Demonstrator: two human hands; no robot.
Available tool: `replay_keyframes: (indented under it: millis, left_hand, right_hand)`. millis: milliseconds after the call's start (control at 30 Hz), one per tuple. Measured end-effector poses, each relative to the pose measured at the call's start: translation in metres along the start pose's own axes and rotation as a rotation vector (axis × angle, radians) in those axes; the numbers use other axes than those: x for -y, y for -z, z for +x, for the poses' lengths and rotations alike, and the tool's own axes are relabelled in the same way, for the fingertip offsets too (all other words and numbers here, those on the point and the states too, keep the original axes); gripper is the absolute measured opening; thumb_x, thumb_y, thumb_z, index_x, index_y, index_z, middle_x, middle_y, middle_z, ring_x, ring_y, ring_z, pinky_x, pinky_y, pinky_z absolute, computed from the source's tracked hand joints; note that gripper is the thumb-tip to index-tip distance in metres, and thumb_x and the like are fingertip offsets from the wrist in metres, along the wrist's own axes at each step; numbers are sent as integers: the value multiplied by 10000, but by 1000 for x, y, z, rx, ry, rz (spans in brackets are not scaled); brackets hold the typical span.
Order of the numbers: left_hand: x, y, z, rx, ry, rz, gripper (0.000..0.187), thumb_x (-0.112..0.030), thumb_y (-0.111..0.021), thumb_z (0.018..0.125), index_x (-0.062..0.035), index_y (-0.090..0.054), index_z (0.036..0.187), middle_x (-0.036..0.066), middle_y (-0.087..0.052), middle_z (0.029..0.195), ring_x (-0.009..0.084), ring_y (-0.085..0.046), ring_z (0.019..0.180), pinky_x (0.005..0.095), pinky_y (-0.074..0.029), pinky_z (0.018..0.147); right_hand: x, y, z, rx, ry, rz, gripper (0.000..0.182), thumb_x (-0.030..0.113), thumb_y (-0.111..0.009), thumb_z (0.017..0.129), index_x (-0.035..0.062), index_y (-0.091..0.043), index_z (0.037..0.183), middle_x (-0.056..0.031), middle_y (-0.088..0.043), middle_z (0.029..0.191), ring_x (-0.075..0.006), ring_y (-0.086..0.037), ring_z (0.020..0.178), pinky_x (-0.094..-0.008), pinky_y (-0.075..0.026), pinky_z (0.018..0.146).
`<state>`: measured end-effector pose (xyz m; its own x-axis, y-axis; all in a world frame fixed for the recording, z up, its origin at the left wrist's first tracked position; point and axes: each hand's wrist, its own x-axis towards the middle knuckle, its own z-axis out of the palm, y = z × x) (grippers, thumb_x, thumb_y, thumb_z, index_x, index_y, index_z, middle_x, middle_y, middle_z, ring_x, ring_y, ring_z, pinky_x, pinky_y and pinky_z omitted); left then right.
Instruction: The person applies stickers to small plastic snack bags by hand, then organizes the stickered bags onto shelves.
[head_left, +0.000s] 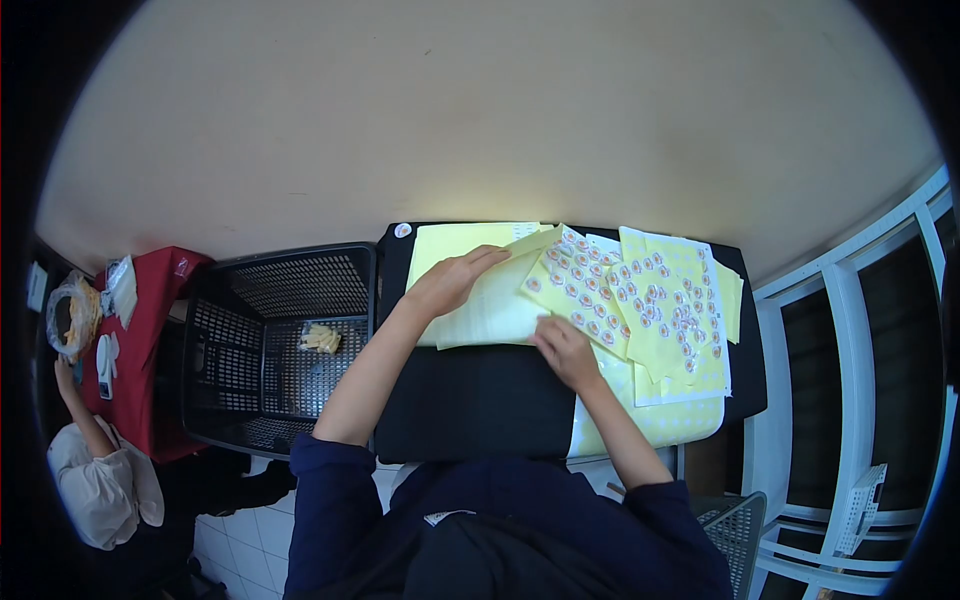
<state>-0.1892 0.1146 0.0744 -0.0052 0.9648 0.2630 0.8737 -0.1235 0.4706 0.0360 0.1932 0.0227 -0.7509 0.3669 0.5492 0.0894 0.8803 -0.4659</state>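
Note:
My left hand (452,284) lies over a pale yellow sheet (490,305), its fingers stretched toward a raised, folded strip of the paper (533,241). My right hand (564,350) is closed with bent fingers at the sheet's lower right edge; what they hold, if anything, is hidden. Right beside it, yellow sheets with round printed stickers (580,290) overlap in a loose pile. Several loose round stickers (655,312) are scattered on top of that pile. One more round sticker (403,230) sits at the table's far left corner.
The sheets lie on a black-covered table (470,400) against a beige wall (500,120). At left stands a black plastic basket (280,258) with a small bag of pale pieces (320,338). Beyond it, another person (100,480) works at a red-covered table (150,350). A grey basket (738,530) is near my right side.

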Motion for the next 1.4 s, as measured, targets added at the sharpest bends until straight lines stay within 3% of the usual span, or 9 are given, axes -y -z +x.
replay_keyframes:
  millis: [167, 667, 767, 833, 933, 1000, 1267, 1333, 1400]
  left_hand:
    - [-3, -6, -3, 46, 33, 11, 497, 57, -431, 753, -135, -421, 1211, 92, -487, 1157, 286, -544, 956, 354, -475, 796]
    - [-3, -25, -11, 153, 17, 115, 682, 79, -424, 745, -245, -277, 1326, 107, -509, 1118, 247, -527, 997, 333, -461, 831]
    - [-2, -25, -13, 110, 48, 74, 655, 87, -423, 740, -222, -310, 1308, 112, -512, 1109, 254, -538, 975, 335, -468, 819]
    - [0, -22, -11, 73, 66, 31, 626, 92, -422, 738, -200, -350, 1286, 115, -513, 1105, 259, -545, 961, 337, -472, 812]
    - [6, -20, -9, 3, 16, 86, 484, 53, -432, 767, -148, -436, 1207, 84, -533, 1076, 241, -558, 938, 329, -475, 793]
    - [10, -24, -10, 42, 55, 83, 389, 35, -441, 772, -101, -484, 1134, 97, -534, 1082, 250, -553, 955, 341, -469, 803]
    - [6, -24, -14, 105, 138, -26, 411, 30, -452, 760, -92, -468, 1153, 134, -538, 1086, 274, -555, 955, 358, -458, 818]
    - [10, -24, -12, 93, 133, -27, 424, 46, -448, 754, -94, -467, 1154, 133, -540, 1086, 276, -557, 952, 359, -457, 819]
    - [11, -18, -8, 85, 161, -49, 454, 83, -440, 739, -104, -474, 1151, 128, -545, 1083, 276, -562, 945, 356, -460, 817]
  right_hand:
    - [42, 20, -44, 52, 120, 25, 195, 162, -693, 674, 37, -555, 732, -90, -576, 818, -257, -585, 761, -346, -496, 728]
    - [73, 27, -101, 135, -33, 83, 225, 168, -719, 637, 43, -552, 724, -79, -566, 811, -250, -575, 851, -351, -477, 766]
    - [77, 28, -98, 194, -82, 81, 305, 262, -720, 642, 48, -568, 796, -98, -553, 932, -272, -519, 989, -393, -413, 866]
    - [90, 33, -83, 204, -236, -63, 457, 383, -697, 648, 53, -578, 941, -118, -503, 1100, -298, -429, 1110, -449, -308, 953]
    - [91, 30, -81, 292, -303, -150, 566, 442, -668, 663, 68, -550, 1071, -123, -440, 1210, -318, -364, 1168, -474, -234, 988]
    - [89, 30, -84, 302, -283, -153, 560, 432, -666, 670, 75, -548, 1086, -121, -441, 1215, -318, -374, 1158, -470, -246, 981]
    - [81, 22, -96, 304, -209, -14, 565, 396, -675, 671, 73, -531, 1113, -118, -443, 1207, -315, -395, 1114, -445, -285, 931]
    - [98, 26, -75, 185, -525, -134, 621, 362, -691, 660, 59, -477, 1158, -130, -423, 1209, -298, -368, 1128, -427, -285, 923]
    - [93, 15, -71, 202, -518, -188, 648, 339, -705, 649, 49, -456, 1172, -131, -411, 1218, -288, -362, 1122, -422, -289, 914]
